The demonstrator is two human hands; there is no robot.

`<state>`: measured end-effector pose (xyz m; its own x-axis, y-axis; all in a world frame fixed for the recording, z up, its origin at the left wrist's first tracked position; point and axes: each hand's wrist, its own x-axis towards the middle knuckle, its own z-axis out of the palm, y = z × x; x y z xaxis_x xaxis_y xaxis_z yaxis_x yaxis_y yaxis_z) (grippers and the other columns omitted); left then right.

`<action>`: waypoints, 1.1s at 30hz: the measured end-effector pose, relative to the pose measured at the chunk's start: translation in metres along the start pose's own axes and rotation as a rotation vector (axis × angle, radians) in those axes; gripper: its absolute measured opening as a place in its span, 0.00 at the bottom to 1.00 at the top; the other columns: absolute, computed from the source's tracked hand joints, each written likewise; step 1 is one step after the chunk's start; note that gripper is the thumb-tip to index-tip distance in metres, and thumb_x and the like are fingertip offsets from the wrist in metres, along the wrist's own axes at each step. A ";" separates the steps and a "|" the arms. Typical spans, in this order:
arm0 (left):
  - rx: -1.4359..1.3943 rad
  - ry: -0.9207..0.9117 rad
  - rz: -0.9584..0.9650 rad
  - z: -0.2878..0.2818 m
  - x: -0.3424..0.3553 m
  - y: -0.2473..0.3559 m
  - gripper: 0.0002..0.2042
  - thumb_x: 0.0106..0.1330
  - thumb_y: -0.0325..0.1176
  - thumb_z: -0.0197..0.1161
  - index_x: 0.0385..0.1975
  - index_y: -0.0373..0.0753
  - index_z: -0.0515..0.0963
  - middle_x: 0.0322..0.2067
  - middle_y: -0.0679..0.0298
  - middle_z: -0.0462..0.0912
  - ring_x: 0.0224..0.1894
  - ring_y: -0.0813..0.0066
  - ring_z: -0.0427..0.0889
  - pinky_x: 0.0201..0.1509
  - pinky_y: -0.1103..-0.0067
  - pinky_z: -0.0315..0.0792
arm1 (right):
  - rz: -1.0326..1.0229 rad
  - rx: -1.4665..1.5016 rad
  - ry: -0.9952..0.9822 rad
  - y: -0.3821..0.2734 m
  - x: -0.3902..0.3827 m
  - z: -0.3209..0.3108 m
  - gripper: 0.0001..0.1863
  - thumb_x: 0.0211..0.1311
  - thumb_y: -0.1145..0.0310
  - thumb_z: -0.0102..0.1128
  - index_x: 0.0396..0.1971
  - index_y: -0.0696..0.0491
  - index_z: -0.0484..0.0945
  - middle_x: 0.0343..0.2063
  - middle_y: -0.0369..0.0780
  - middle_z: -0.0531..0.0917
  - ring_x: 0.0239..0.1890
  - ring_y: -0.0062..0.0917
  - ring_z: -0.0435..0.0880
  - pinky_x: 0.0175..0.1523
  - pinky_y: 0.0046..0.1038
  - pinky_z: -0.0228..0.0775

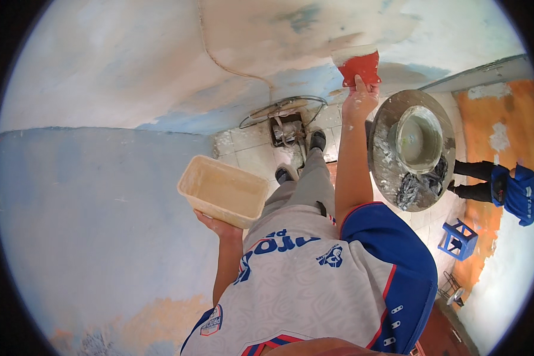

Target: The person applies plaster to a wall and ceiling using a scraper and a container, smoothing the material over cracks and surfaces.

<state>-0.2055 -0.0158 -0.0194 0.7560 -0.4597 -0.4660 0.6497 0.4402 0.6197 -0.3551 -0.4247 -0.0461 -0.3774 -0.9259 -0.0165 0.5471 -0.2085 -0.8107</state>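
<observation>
Holding a red scraper (360,67) up against the wall (160,71), the right hand (359,99) has its fingers closed tight around the handle. The scraper is flat and wide, and its pale front edge touches the wall, high up and to the right.

The left hand (218,225) is spread open under a tub (224,191). The tub rests on the palm, near the person's left side. It is a plastic box shape, cream in colour, with smooth sides and a wet, pale coat inside.

The wall is rough and patchy. It has blue paint, bare peach spots and white smears. A thin crack runs down it in a curve.

Far below are pale square floor tiles (249,151) with white splashes on them. The person's two dark shoes (317,140) stand there. Beside the shoes lies a small machine (286,127) with a looped wire.

Just right of the right arm is a big round metal pan (410,151). It is shiny and dirty with grey lumps. A round pale bucket (418,139) sits in it.

On the far right, another person (504,187) in blue and black stands by an orange wall (504,118). A small blue stool (458,239) is near them.

The shirt (314,279) is white with blue sleeves and small blue badges.
</observation>
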 end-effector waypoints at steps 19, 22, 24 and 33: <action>-0.005 -0.180 -0.036 0.052 0.043 -0.004 0.39 0.71 0.70 0.38 0.73 0.50 0.59 0.70 0.63 0.65 0.70 0.58 0.67 0.72 0.62 0.66 | -0.035 -0.140 -0.449 -0.052 -0.047 0.073 0.06 0.67 0.75 0.60 0.41 0.58 0.76 0.29 0.35 0.80 0.26 0.15 0.75 0.31 0.20 0.67; 0.003 -0.248 0.092 0.072 0.055 0.002 0.40 0.70 0.71 0.39 0.73 0.49 0.59 0.70 0.62 0.66 0.70 0.58 0.68 0.72 0.61 0.66 | -0.263 -0.487 -0.745 -0.098 -0.088 0.071 0.04 0.64 0.77 0.61 0.31 0.58 0.75 0.33 0.38 0.80 0.34 0.17 0.78 0.38 0.23 0.73; -0.079 -0.374 0.045 0.085 0.063 0.011 0.40 0.71 0.70 0.38 0.73 0.47 0.59 0.69 0.59 0.68 0.69 0.58 0.69 0.71 0.61 0.68 | -0.312 -0.334 -1.021 -0.121 -0.112 0.068 0.09 0.64 0.82 0.63 0.36 0.57 0.71 0.39 0.42 0.81 0.45 0.22 0.81 0.50 0.26 0.75; -0.188 -0.562 -0.317 0.121 0.061 0.049 0.39 0.74 0.68 0.31 0.72 0.44 0.61 0.67 0.56 0.71 0.67 0.56 0.72 0.70 0.60 0.69 | -0.092 -0.217 -1.236 -0.192 -0.131 0.101 0.22 0.65 0.88 0.60 0.57 0.58 0.70 0.47 0.49 0.84 0.51 0.28 0.84 0.57 0.28 0.76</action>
<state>-0.1377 -0.1158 0.0590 0.4031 -0.8981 -0.1760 0.8747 0.3215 0.3626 -0.3350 -0.2950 0.1704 0.6075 -0.6106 0.5080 0.3782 -0.3400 -0.8610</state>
